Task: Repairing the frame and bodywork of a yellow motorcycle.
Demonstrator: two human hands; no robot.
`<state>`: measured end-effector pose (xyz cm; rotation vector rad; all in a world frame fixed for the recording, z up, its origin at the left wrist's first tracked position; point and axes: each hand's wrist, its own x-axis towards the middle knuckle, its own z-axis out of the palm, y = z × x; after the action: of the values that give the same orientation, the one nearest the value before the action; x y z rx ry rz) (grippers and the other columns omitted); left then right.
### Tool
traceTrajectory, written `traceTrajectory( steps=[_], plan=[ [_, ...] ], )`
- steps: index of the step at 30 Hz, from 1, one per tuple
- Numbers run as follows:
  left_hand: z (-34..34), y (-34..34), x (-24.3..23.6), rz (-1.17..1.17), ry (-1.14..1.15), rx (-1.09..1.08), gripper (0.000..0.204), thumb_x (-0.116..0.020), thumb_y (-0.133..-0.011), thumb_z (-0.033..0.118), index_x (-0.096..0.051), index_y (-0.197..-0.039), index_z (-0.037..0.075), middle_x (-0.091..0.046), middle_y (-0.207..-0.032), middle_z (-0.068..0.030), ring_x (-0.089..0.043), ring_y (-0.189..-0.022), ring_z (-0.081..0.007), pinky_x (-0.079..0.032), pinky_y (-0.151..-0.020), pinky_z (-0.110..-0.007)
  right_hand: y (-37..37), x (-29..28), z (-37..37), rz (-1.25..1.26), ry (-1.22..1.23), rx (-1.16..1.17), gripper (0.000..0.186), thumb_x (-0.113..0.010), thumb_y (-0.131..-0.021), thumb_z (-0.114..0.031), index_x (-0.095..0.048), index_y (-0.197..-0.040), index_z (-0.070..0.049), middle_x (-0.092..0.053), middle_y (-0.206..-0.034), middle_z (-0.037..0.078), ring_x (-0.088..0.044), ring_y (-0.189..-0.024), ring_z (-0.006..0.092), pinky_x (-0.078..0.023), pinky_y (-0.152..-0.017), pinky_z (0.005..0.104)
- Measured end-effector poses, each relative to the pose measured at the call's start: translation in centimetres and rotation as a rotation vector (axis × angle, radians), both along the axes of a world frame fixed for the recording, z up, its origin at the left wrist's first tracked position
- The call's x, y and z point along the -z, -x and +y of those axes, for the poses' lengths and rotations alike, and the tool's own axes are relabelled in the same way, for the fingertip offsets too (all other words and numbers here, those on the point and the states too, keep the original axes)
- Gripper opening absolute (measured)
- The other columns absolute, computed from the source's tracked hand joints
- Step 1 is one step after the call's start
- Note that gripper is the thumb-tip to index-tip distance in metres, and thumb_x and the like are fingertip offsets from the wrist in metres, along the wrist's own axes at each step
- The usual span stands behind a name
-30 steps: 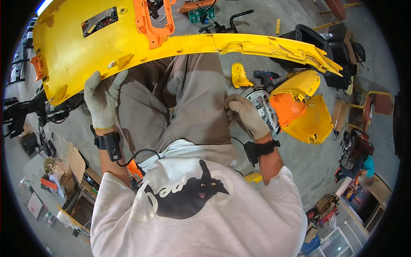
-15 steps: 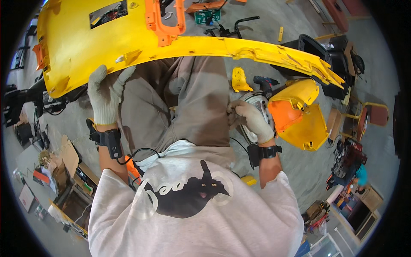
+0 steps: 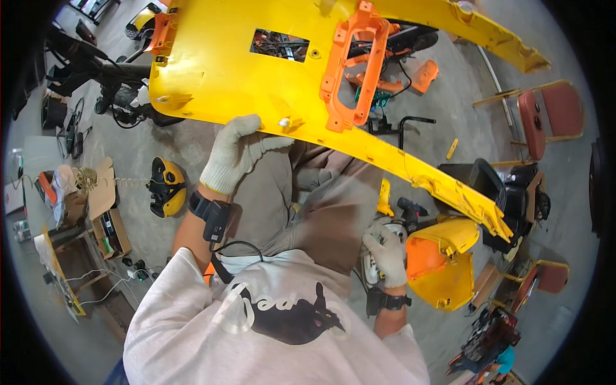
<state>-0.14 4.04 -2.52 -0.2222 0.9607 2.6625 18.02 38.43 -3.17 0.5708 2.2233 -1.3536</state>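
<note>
A large yellow plastic panel (image 3: 212, 58), with a rectangular cut-out and a long tapering arm, lies across my lap. An orange plastic frame (image 3: 340, 80) is fixed on it. My left hand (image 3: 232, 154), in a white knit glove, grips the panel's near edge; part of the fingers is behind the panel. My right hand (image 3: 386, 254), also gloved, is low beside my right thigh with fingers curled, over a round metal tray (image 3: 368, 271). Whatever the fingertips hold is too small to make out. A cordless drill (image 3: 409, 209) lies just beyond the tray.
Yellow and orange shells (image 3: 452, 282) stand right of my right hand. A small yellow bracket (image 3: 385, 197) lies near the drill. A black bin (image 3: 484, 179) and red chair (image 3: 557, 109) are farther right. Dark machine parts (image 3: 115, 74) and a yellow-black shell (image 3: 168, 187) are at left.
The view has swung, so the scene sits turned and shifted. The panel lies more slanted, its long arm sloping down to the right. My left hand keeps its edge; my right stays by the tray.
</note>
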Motion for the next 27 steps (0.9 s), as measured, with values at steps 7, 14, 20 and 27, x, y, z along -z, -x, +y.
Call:
traceTrajectory(
  steps=[7,14,20,27],
  plan=[
    [-0.1,-0.1,-0.4,0.005,-0.041,0.048,0.053,-0.062,-0.093,0.014,-0.048,-0.139,-0.007,-0.059,-0.137,-0.0234,-0.063,-0.121,-0.0382,-0.06,-0.094,-0.051,-0.3,0.3,-0.2,0.05,0.773,0.314,0.016,-0.068,-0.091,-0.016,-0.063,-0.097,-0.002,-0.062,-0.073,0.008,-0.059,-0.06,0.0198,-0.049,-0.055,0.0301],
    [0.1,-0.4,0.1,-0.017,-0.044,0.013,0.053,-0.062,-0.094,0.014,-0.047,-0.14,-0.009,-0.059,-0.137,-0.0238,-0.063,-0.121,-0.0393,-0.06,-0.095,-0.051,2.3,-2.3,-3.4,0.043,1.182,0.339,0.019,-0.065,-0.088,-0.01,-0.066,-0.104,0.001,-0.059,-0.079,0.012,-0.059,-0.065,0.0238,-0.048,-0.058,0.034],
    [0.2,-0.4,0.2,-0.001,-0.064,0.01,0.055,-0.061,-0.094,0.015,-0.045,-0.14,-0.01,-0.059,-0.137,-0.0244,-0.063,-0.12,-0.0392,-0.06,-0.095,-0.05,5.3,-4.3,-3.8,0.026,1.0,-0.024,0.014,-0.063,-0.087,-0.002,-0.067,-0.099,0.003,-0.062,-0.079,0.011,-0.06,-0.065,0.0208,-0.049,-0.058,0.0315],
    [-0.2,-0.3,0.4,-0.018,-0.057,0.03,0.054,-0.06,-0.094,0.013,-0.045,-0.141,-0.009,-0.059,-0.137,-0.0242,-0.063,-0.12,-0.0385,-0.059,-0.096,-0.05,6.1,-7.2,-4.8,-0.215,0.82,0.085,0.016,-0.062,-0.088,-0.005,-0.064,-0.104,-0.003,-0.074,-0.095,0.016,-0.068,-0.066,0.0157,-0.052,-0.054,0.0244]
  ],
)
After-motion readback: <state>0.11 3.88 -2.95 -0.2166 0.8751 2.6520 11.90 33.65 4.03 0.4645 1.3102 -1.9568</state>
